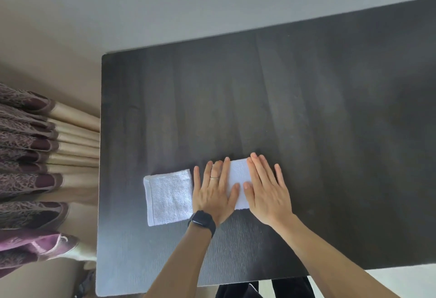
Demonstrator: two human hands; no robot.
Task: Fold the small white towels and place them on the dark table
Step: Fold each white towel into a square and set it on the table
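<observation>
Two forearms reach in over the near edge; black watch (202,221) on the left wrist. Left hand (213,194) and right hand (266,191) lie flat side by side, fingers straight and slightly spread, palms pressing on a folded white towel (238,175). Ring (214,178) on a left finger. Second folded towel (168,197) lies flat just beside the left hand. Both towels sit on the dark table (306,109), near-left part. Patterned curtains (30,156) hang off its left side.
</observation>
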